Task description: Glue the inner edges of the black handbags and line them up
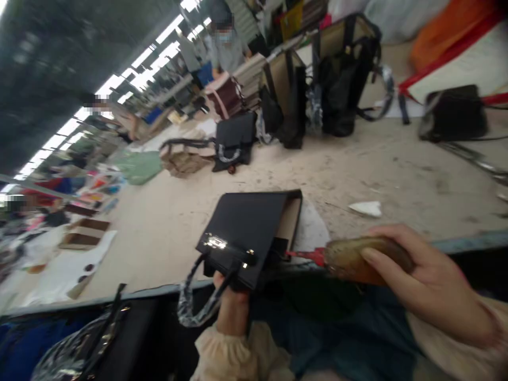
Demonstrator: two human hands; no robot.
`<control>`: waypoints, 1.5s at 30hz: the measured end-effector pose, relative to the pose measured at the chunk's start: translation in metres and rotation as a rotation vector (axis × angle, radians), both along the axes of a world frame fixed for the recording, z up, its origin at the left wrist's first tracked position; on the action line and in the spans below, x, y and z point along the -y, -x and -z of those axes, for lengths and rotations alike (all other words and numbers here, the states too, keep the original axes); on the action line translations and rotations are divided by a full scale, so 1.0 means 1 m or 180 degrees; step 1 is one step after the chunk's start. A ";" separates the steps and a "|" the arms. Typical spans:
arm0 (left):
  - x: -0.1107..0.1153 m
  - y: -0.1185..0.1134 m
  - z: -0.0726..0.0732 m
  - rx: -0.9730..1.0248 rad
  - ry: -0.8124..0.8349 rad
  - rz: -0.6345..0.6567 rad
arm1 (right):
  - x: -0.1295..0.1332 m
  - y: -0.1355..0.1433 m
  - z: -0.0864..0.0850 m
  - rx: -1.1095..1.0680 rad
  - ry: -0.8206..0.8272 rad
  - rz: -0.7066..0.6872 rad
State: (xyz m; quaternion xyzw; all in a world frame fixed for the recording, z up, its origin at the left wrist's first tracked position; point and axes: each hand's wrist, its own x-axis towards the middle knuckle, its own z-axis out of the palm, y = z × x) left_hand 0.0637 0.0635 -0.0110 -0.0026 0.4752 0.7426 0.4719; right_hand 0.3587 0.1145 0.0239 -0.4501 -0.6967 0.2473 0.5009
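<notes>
A black handbag (244,219) with metal fittings lies tilted at the table's near edge, its plastic-wrapped handle (186,304) hanging over the edge. Beneath the bag's near end is my left hand (234,307), its fingers mostly hidden by the bag. My right hand (420,275) is wrapped round a yellowish-brown squeeze bottle (345,256) with a red nozzle (313,256). The thin tip of the nozzle points left, close to the open side of the bag.
Black bags (341,84) stand at the back of the table (397,180), with a flat black bag (234,137) to their left. A white scrap (365,208) lies near the bottle. More bags (115,338) hang low at left. People work in the background.
</notes>
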 end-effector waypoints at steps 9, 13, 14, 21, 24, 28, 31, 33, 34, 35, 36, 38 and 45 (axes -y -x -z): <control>-0.008 -0.001 -0.006 -0.0420 0.0325 -0.0414 | -0.002 -0.005 -0.006 0.0114 0.0426 -0.0074; -0.008 0.006 0.001 -0.0590 0.0260 -0.0354 | 0.001 -0.004 -0.006 0.0093 0.0463 -0.0226; -0.008 0.007 0.002 -0.0586 0.0230 -0.0340 | 0.001 -0.003 -0.005 0.0116 0.0454 -0.0272; -0.009 0.000 -0.008 -0.0372 0.0449 -0.0492 | 0.000 0.000 -0.005 0.0284 0.0211 -0.0432; -0.009 0.001 -0.006 -0.0450 0.0360 -0.0541 | -0.001 0.001 -0.004 0.0293 0.0127 -0.0430; -0.007 0.009 0.004 -0.0790 0.0209 -0.0409 | -0.002 0.001 -0.002 0.0261 0.0061 -0.0386; -0.005 0.012 0.009 -0.1027 0.0095 -0.0119 | -0.002 0.000 -0.003 0.0264 0.0058 -0.0363; -0.004 0.014 0.011 -0.1172 0.0018 0.0130 | -0.002 -0.001 -0.004 0.0249 0.0084 -0.0449; -0.004 0.015 0.013 -0.1247 -0.0004 0.0163 | -0.002 -0.002 -0.005 0.0231 0.0097 -0.0520; -0.004 0.016 0.014 -0.1312 -0.0005 0.0088 | -0.002 -0.002 -0.005 0.0214 0.0103 -0.0600; -0.004 0.017 0.016 -0.1343 0.0016 -0.0033 | -0.002 -0.002 -0.005 0.0202 0.0101 -0.0675; -0.005 0.019 0.019 -0.1380 0.0044 -0.0229 | -0.003 -0.002 -0.003 0.0208 0.0075 -0.0764; -0.004 0.021 0.019 -0.1431 0.0119 -0.0273 | -0.008 -0.003 0.007 0.0150 -0.0064 -0.0381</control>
